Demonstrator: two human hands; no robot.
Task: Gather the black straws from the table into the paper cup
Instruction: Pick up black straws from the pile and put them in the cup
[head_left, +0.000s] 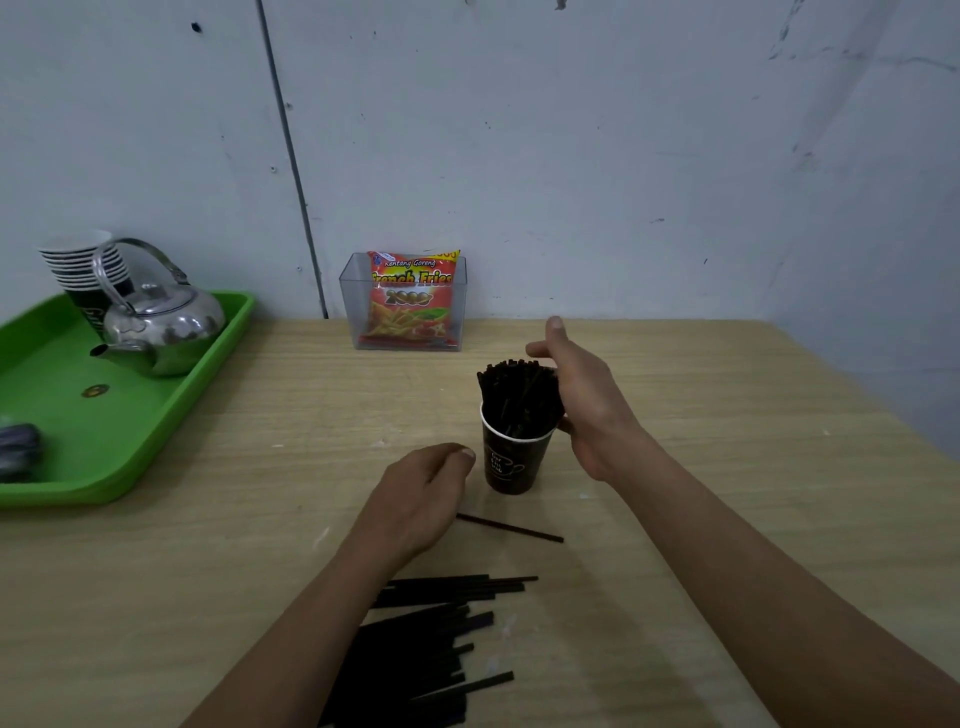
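A dark paper cup (508, 462) stands upright in the middle of the table, packed with a bunch of black straws (514, 395) that stick out of its top. My right hand (587, 400) curves around the right side of that bunch, touching it, thumb raised behind. My left hand (423, 493) hovers just left of the cup, fingers curled loosely with nothing in them. One single black straw (511, 528) lies on the table in front of the cup. A loose pile of black straws (431, 639) lies near the front edge, partly under my left forearm.
A green tray (78, 415) at the left holds a metal kettle (156, 325), a stack of paper cups (83, 265) and a dark object at the frame's edge. A clear box with a snack bag (410, 301) stands against the back wall.
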